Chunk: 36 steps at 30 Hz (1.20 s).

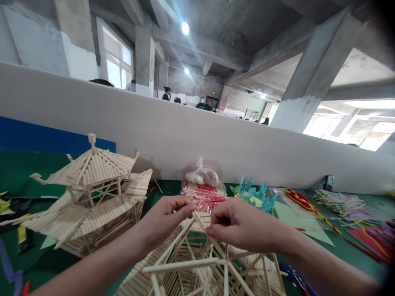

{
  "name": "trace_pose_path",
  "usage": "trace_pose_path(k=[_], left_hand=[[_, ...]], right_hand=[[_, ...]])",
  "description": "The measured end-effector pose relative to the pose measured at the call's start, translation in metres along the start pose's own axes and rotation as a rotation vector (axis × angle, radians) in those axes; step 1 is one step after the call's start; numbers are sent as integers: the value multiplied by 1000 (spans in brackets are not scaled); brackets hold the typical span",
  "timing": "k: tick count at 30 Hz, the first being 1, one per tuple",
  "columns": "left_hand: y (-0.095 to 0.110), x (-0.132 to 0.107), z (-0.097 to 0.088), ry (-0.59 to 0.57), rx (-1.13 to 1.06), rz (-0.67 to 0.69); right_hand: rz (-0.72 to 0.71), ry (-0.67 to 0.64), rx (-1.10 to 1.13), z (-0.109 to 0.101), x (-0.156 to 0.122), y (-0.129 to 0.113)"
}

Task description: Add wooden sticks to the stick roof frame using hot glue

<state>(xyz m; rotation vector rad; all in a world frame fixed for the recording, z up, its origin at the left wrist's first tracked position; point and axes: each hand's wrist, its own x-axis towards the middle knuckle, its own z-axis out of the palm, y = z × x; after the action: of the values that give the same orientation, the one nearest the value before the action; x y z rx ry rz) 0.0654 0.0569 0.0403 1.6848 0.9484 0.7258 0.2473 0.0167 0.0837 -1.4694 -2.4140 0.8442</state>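
Right in front of me stands a half-open model pavilion (185,263) built of thin, pale wooden sticks, its bare roof poles rising to a peak. My left hand (169,218) has thumb and forefinger pinched together at the tip of that peak, on the end of a wooden stick. My right hand (240,225) is closed, with curled fingers, beside the right-hand roof poles. Its thumb tip is against or just in front of a pole; whatever it may hold is hidden. A covered model pavilion (98,168) of the same sticks, with an upturned tiered roof, stands to the left.
Behind the frame lie a bundle of sticks in red-printed wrapping (203,192) and a tied plastic bag (202,177). Teal paper leaves (254,193), shredded paper strips (342,205) and a red-and-yellow braided cord (304,201) lie to the right. A white partition (173,135) bounds the green table.
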Motion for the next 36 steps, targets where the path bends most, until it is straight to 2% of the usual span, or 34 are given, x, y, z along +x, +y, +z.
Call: trace_pose_path(k=[17, 36], left_hand=[[-2, -3, 1, 21, -71, -45], [-3, -1, -1, 34, -79, -58]], right_hand=[[-26, 55, -33, 3, -1, 0], [-35, 49, -15, 4, 1, 1]])
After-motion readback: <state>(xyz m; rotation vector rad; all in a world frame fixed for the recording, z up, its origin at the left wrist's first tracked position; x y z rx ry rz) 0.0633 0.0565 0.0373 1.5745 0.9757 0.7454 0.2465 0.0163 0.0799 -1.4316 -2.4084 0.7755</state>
